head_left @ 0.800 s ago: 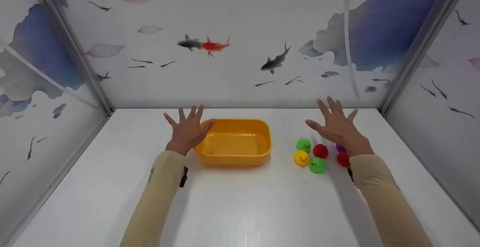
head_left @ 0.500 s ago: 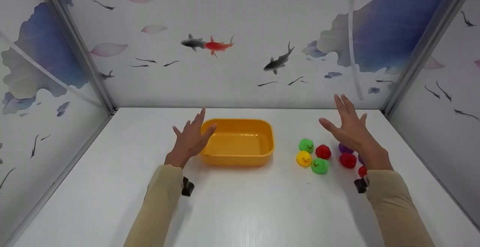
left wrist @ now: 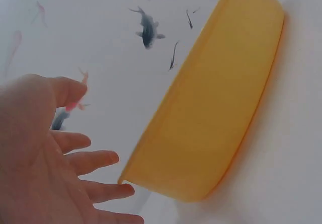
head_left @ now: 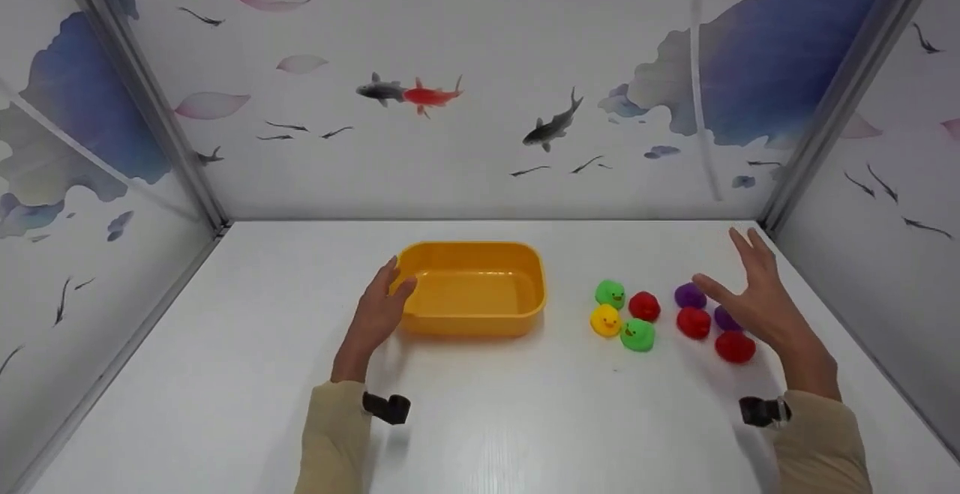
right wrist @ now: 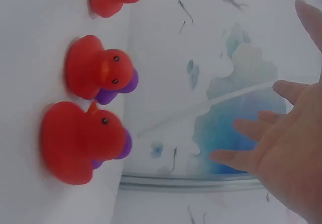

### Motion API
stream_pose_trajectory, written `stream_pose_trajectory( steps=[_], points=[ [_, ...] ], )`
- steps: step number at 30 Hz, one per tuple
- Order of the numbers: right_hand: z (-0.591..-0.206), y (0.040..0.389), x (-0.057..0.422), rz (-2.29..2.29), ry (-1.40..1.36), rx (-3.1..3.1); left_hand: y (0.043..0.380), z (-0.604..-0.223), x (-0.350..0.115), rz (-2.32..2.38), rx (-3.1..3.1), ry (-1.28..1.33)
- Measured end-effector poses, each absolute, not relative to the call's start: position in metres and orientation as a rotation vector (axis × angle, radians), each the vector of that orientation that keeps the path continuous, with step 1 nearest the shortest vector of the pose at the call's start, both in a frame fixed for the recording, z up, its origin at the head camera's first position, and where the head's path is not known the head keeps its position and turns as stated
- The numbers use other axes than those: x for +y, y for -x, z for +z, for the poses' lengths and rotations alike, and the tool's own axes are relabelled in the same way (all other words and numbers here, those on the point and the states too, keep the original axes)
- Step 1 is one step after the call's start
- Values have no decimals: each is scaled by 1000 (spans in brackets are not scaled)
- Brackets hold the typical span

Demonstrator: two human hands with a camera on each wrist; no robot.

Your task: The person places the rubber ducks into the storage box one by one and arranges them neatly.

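A yellow plastic basin (head_left: pixel 472 324) stands upright on the white table. My left hand (head_left: pixel 379 310) is at its left rim, fingers spread and holding nothing; in the left wrist view the fingertips overlap the corner of the basin (left wrist: pixel 201 108). To the right sit several small rubber ducks: two green, a yellow duck (head_left: pixel 605 321), three red and two purple. My right hand (head_left: pixel 765 310), spread and holding nothing, hovers over the right end of this group, partly covering a purple duck (head_left: pixel 726 318). In the right wrist view a red duck (right wrist: pixel 75 143) lies nearest, with purple behind.
White panels with painted fish and blue blots close off the back and both sides; the back panel (head_left: pixel 480 172) meets the table (head_left: pixel 487 411) just behind the basin. Each wrist wears a small black device, such as the left camera (head_left: pixel 388 408).
Both hands have drawn back toward the body and come lower. The right hand has also shifted right, uncovering red and purple ducks. Basin and ducks stay in place.
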State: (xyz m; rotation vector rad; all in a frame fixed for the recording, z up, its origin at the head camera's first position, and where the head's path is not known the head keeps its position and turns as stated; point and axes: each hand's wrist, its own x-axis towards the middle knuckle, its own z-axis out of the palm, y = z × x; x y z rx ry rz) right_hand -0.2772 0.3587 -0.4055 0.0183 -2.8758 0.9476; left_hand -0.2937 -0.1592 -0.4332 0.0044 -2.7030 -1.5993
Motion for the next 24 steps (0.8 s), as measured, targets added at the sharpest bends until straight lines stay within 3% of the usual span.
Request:
stream_pose_trajectory(
  steps=[13,24],
  points=[
    [-438,271,403,1230,110,-2938,300,-455,-159,-1947,-2307,-249],
    [-458,276,413,1284,251,-3034,303,-460,-158,-1952,-2443,-479]
  ],
)
